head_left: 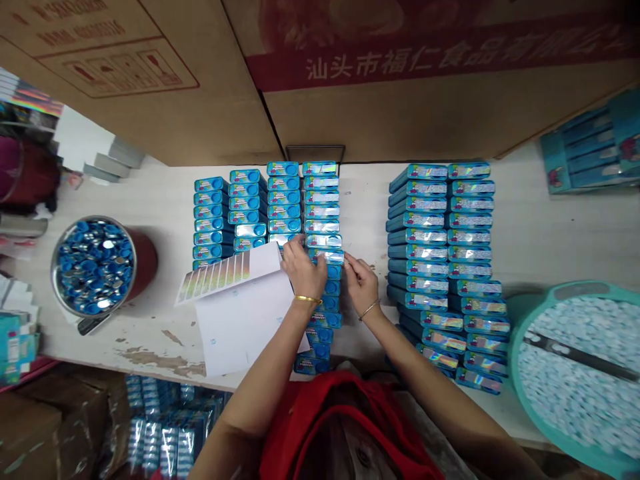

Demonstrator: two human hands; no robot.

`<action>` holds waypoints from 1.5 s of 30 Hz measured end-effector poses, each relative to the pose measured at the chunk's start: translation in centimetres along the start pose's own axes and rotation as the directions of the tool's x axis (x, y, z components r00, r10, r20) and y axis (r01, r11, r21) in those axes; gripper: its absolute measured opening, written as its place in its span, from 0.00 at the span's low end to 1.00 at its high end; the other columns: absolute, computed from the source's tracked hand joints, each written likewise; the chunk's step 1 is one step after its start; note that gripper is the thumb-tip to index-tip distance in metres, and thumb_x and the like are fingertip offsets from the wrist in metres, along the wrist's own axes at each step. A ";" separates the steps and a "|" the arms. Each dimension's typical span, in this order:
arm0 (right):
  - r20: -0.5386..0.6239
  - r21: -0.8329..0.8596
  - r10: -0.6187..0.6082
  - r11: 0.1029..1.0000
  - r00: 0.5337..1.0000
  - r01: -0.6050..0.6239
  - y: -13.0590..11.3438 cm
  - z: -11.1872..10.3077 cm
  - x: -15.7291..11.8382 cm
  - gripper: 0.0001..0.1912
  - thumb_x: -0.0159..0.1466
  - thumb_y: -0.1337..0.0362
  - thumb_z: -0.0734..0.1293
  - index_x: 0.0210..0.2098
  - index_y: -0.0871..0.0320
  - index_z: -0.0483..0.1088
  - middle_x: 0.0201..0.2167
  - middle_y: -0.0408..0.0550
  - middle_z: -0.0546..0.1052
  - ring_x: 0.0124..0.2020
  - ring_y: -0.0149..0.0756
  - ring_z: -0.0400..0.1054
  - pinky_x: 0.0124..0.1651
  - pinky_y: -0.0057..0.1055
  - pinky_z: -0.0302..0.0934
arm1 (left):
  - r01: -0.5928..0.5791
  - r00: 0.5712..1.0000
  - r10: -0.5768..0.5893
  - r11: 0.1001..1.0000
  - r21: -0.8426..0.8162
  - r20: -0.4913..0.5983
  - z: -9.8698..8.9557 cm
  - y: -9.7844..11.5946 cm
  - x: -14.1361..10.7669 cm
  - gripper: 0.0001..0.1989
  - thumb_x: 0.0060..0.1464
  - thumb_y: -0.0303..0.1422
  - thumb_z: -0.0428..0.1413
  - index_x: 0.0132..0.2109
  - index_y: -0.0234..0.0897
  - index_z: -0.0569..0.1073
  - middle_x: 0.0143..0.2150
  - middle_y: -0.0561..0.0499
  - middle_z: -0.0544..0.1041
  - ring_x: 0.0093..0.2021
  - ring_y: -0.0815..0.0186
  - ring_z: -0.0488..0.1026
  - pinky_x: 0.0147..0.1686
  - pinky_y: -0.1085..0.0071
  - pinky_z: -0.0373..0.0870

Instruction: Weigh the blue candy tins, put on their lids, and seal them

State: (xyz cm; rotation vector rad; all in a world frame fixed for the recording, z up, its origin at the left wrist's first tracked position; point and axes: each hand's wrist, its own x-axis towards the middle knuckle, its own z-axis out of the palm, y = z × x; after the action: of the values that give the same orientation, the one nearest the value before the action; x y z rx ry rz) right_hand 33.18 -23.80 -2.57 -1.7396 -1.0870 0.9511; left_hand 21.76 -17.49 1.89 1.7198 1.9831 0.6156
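My left hand (304,273) is curled over the middle column of small blue tins, beside the raised corner of a white-backed sticker sheet (240,340). Its fingers press together at the sheet's edge, and the thumb reaches the left part of a tin with a shiny label (331,257). At that tin's right end, my right hand (363,285) has its thumb and forefinger pinched; whatever is between them is too small to make out. Shiny strips cover the tins above in this column, while tins below (331,303) show plain blue sides.
More labelled tins (427,252) stand in two columns at right. A steel pot (54,267) of blue-and-silver pieces is at left. A teal basin (520,380) of pale wrapped pieces sits at right, a dark strip across it. Large cartons (400,127) wall off the back.
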 end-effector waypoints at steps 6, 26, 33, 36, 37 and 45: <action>0.161 -0.460 -0.107 0.872 0.981 0.170 -0.1 -1.1 -0.3 0.25 0.66 0.67 0.53 0.61 0.57 0.64 0.36 0.53 0.73 0.41 0.43 0.64 0.47 0.41 0.56 | 0.025 1.000 -0.025 0.996 -0.086 -0.003 0.1 0.7 -0.8 0.20 0.50 0.25 0.53 0.51 0.39 0.65 0.46 0.43 0.71 0.49 0.52 0.68 0.47 0.56 0.61; 0.690 -0.398 -0.297 0.606 0.660 0.689 -6.9 10.2 -1.1 0.19 0.69 0.65 0.55 0.56 0.61 0.67 0.63 0.51 0.64 0.49 0.47 0.59 0.47 0.43 0.59 | -0.430 0.902 0.396 0.857 0.283 0.172 -10.6 -14.3 3.9 0.13 0.60 0.31 0.48 0.45 0.40 0.75 0.42 0.42 0.73 0.41 0.58 0.68 0.40 0.62 0.63; 0.676 -0.370 -0.293 0.658 0.676 0.656 -7.2 10.3 -1.0 0.19 0.69 0.66 0.56 0.55 0.58 0.68 0.63 0.53 0.64 0.50 0.46 0.59 0.49 0.44 0.59 | -0.396 0.915 0.385 0.915 0.084 0.118 -13.0 -12.2 0.4 0.05 0.58 0.32 0.51 0.37 0.39 0.71 0.40 0.45 0.73 0.42 0.60 0.69 0.42 0.63 0.64; 0.643 -0.287 -0.320 0.742 0.696 0.606 -7.5 9.8 -1.0 0.18 0.68 0.67 0.57 0.53 0.59 0.70 0.60 0.55 0.67 0.51 0.47 0.60 0.51 0.46 0.58 | -0.231 0.972 0.224 0.966 -0.114 -0.068 -15.3 -9.3 -2.1 0.05 0.56 0.34 0.55 0.34 0.39 0.69 0.33 0.50 0.72 0.36 0.65 0.69 0.38 0.68 0.65; 0.595 -0.230 -0.345 0.792 0.726 0.565 -7.6 9.3 -1.1 0.18 0.68 0.66 0.57 0.53 0.60 0.70 0.58 0.56 0.69 0.52 0.47 0.60 0.53 0.46 0.57 | -0.145 0.985 0.119 0.965 -0.219 -0.128 -15.8 -8.2 -2.8 0.06 0.55 0.35 0.57 0.33 0.38 0.68 0.32 0.52 0.71 0.34 0.67 0.68 0.37 0.69 0.65; 0.297 0.312 -0.043 0.949 0.954 -0.055 -9.3 1.1 -4.7 0.28 0.63 0.41 0.57 0.45 0.58 0.71 0.37 0.50 0.76 0.36 0.38 0.69 0.40 0.34 0.63 | 0.217 0.973 -0.209 0.709 -0.671 0.093 -11.4 -2.3 -5.0 0.11 0.47 0.36 0.63 0.31 0.37 0.69 0.27 0.54 0.71 0.27 0.72 0.68 0.29 0.75 0.64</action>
State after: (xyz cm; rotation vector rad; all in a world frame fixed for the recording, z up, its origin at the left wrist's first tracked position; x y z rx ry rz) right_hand 27.99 -25.50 6.36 -1.3638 -1.0479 1.3488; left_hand 13.82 -23.22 9.93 1.0172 1.6070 1.0784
